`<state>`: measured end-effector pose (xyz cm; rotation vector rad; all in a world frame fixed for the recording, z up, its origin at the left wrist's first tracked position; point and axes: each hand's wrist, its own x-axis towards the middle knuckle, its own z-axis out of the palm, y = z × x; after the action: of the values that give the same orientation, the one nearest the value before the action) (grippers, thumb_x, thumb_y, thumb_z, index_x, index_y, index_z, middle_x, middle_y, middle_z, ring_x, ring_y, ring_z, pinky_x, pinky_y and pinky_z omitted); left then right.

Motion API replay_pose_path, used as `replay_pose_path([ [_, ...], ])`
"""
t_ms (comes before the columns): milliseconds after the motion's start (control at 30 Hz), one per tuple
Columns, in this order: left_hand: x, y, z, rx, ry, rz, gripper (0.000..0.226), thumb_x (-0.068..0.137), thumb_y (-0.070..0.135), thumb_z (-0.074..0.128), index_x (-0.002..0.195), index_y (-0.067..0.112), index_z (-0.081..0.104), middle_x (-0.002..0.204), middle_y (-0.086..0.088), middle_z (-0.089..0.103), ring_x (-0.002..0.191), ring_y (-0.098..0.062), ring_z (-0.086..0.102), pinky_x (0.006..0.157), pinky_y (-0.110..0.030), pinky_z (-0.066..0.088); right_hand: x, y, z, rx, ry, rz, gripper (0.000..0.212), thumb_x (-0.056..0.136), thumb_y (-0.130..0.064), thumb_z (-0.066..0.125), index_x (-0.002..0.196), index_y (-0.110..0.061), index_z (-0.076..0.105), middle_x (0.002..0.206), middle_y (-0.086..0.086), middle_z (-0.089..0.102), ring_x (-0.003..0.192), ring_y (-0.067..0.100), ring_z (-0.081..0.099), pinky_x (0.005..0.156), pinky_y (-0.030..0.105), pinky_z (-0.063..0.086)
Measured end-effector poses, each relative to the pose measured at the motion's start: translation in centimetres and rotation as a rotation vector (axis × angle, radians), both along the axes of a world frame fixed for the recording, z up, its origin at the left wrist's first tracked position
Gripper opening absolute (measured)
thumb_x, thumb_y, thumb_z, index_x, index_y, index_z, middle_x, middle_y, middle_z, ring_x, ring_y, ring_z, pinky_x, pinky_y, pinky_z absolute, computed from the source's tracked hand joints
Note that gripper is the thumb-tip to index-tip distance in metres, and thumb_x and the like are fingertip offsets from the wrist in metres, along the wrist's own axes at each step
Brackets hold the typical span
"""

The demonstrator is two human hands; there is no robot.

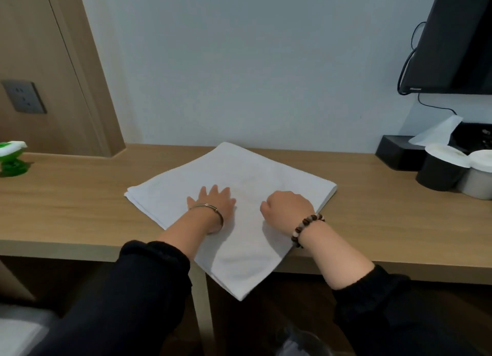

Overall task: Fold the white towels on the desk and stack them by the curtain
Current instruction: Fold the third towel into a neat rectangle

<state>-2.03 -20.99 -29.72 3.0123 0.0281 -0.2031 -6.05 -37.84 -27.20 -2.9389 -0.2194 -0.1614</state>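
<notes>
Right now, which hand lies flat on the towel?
The left hand, wearing the thin bangle, fingers spread on the white towel; the right hand, with the beads, is curled.

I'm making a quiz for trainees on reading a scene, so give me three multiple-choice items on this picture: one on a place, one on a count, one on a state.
1. Where is the near corner of the white towel?
A. Hanging past the front edge of the desk
B. Pressed against the wall
C. Tucked under a cup

2. How many lidded cups stand at the desk's right end?
A. One
B. Two
C. Four

3. How does the left hand lie?
A. Clenched in the air
B. Wrapped round a cup
C. Flat on the towel, fingers spread

Key: 1 A, since the towel's corner juts out beyond the desk edge; 2 B, since one black and one grey cup stand side by side; 3 C, since the palm is down on the cloth with the fingers straight.
</notes>
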Motion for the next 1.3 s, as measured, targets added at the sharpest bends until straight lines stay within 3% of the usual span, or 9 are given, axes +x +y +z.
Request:
replay_pose_path([
  [100, -0.6, -1.1, -1.4, -0.013, 0.008, 0.009, 0.053, 0.098, 0.047, 0.015, 0.149, 0.035, 0.005, 0.159, 0.004, -0.004, 0.145, -0.026, -0.006, 0.110, -0.061, 0.002, 1.9, 0.1, -1.2, 0.000, -0.038, 0.101, 0.034, 0.099, -0.022, 0.030, 0.121, -0.013, 0.054, 0.124, 0.009, 0.053, 0.116, 0.028, 0.046, 0.085, 0.035, 0.041],
  [200, -1.2, -0.8, -2.3, 0.022, -0.054, -0.005, 0.054, 0.097, 0.048, 0.011, 0.149, 0.037, 0.001, 0.159, 0.006, -0.008, 0.145, -0.023, -0.009, 0.110, -0.061, 0.000, 4.2, -1.5, -3.1, -0.046, 0.127, 0.165, 0.050, 0.101, -0.036, 0.022, 0.149, -0.021, 0.021, 0.158, 0.002, 0.015, 0.143, 0.023, 0.014, 0.114, 0.043, 0.014],
  [500, 0.3, 0.0, -2.8, 0.031, -0.111, -0.104, 0.051, 0.099, 0.044, 0.010, 0.148, 0.040, 0.002, 0.159, 0.005, -0.004, 0.146, -0.024, -0.006, 0.109, -0.063, 0.003, 7.6, -9.7, -3.7, -0.109, 0.154, -0.158, 0.053, 0.099, -0.042, 0.017, 0.147, -0.020, 0.022, 0.154, 0.003, 0.022, 0.139, 0.022, 0.023, 0.111, 0.047, 0.022],
  [633, 2.5, 1.2, -1.1, 0.231, -0.182, -0.113, 0.054, 0.100, 0.045, 0.014, 0.149, 0.035, -0.003, 0.159, 0.002, -0.001, 0.145, -0.027, -0.007, 0.109, -0.062, 0.003, 5.3, -6.6, -2.1, -0.318, 0.086, -0.250, 0.054, 0.098, -0.044, 0.017, 0.118, -0.014, 0.056, 0.104, 0.004, 0.061, 0.092, 0.022, 0.056, 0.074, 0.033, 0.041],
  [833, 2.5, 0.5, -0.8, 0.098, -0.107, -0.122, 0.055, 0.100, 0.043, 0.017, 0.150, 0.031, -0.002, 0.159, 0.003, 0.000, 0.145, -0.028, -0.005, 0.111, -0.059, 0.006, 2.9, -3.0, -0.9, -0.501, -0.005, -0.179, 0.031, 0.095, -0.017, 0.032, 0.071, -0.015, 0.050, 0.066, -0.002, 0.050, 0.058, 0.014, 0.048, 0.054, 0.024, 0.037],
  [1000, 1.1, -0.1, -2.1, 0.070, -0.106, -0.199, 0.055, 0.098, 0.052, 0.012, 0.149, 0.036, 0.001, 0.159, 0.004, -0.004, 0.146, -0.023, -0.005, 0.112, -0.058, 0.001, 3.3, -2.3, -1.8, -0.155, 0.019, 0.234, 0.037, 0.100, -0.034, 0.028, 0.116, -0.012, 0.052, 0.116, 0.004, 0.053, 0.108, 0.025, 0.049, 0.085, 0.035, 0.039],
  [1100, 0.7, 0.5, -2.3, 0.071, -0.120, -0.215, 0.055, 0.097, 0.053, 0.012, 0.149, 0.037, 0.001, 0.159, 0.005, -0.004, 0.146, -0.023, -0.005, 0.112, -0.058, 0.000, 5.0, -4.6, -3.6, -0.139, 0.187, 0.260, 0.053, 0.101, -0.044, 0.019, 0.150, -0.025, 0.018, 0.158, -0.002, 0.012, 0.145, 0.020, 0.010, 0.115, 0.046, 0.013],
  [1200, 0.6, 0.7, -2.4, 0.050, -0.131, -0.221, 0.055, 0.097, 0.052, 0.012, 0.149, 0.038, 0.003, 0.159, 0.006, -0.003, 0.146, -0.022, -0.004, 0.112, -0.058, 0.001, 7.2, -8.5, -3.7, -0.085, 0.217, 0.013, 0.054, 0.101, -0.043, 0.016, 0.152, -0.026, 0.008, 0.160, -0.004, 0.000, 0.146, 0.015, 0.002, 0.115, 0.048, 0.004],
  [1300, 0.5, 0.8, -2.4, 0.032, -0.120, -0.224, 0.053, 0.098, 0.051, 0.013, 0.149, 0.038, 0.006, 0.159, 0.007, -0.002, 0.146, -0.021, -0.004, 0.112, -0.058, 0.000, 7.8, -9.6, -3.1, -0.162, 0.180, -0.028, 0.049, 0.100, -0.038, 0.019, 0.143, -0.018, 0.032, 0.154, 0.001, 0.027, 0.138, 0.019, 0.028, 0.114, 0.048, 0.011],
])
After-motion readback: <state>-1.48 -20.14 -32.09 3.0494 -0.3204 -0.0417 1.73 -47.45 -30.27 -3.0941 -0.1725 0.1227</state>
